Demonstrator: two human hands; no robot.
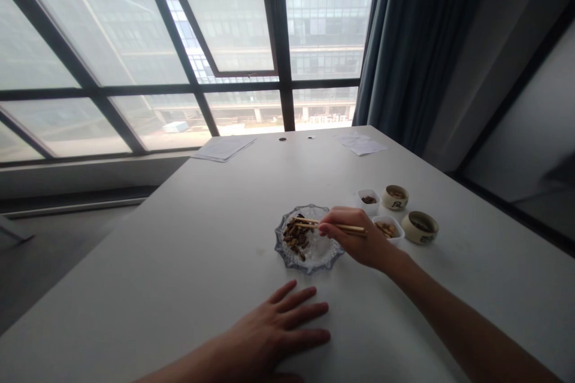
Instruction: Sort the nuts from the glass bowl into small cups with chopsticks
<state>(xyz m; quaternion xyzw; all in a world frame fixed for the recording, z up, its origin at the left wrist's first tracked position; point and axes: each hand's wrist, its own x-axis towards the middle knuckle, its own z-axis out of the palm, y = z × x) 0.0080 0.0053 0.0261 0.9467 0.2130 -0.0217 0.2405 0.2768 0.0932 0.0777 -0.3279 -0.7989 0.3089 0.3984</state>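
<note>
My right hand (353, 236) is closed around a pair of wooden chopsticks (354, 229). Their tips reach over a pile of small brown dried pieces (296, 238), perhaps seeds, on the left side of a scalloped glass plate (335, 260). Whether a piece is pinched between the tips I cannot tell. My left hand (287, 323) lies on the table in front of the plate, fingers spread, holding nothing. Partly behind my right hand stands a white plastic tub (398, 239) with light brown pieces (385, 228).
Beyond that tub is a smaller white tub (369, 206) with dark pieces. Two cream ceramic bowls (395, 198) with dark characters stand at the right, both with contents. Papers (224, 148) lie at the far edge of the white table (188, 251), before tall windows and a blue curtain (404, 42).
</note>
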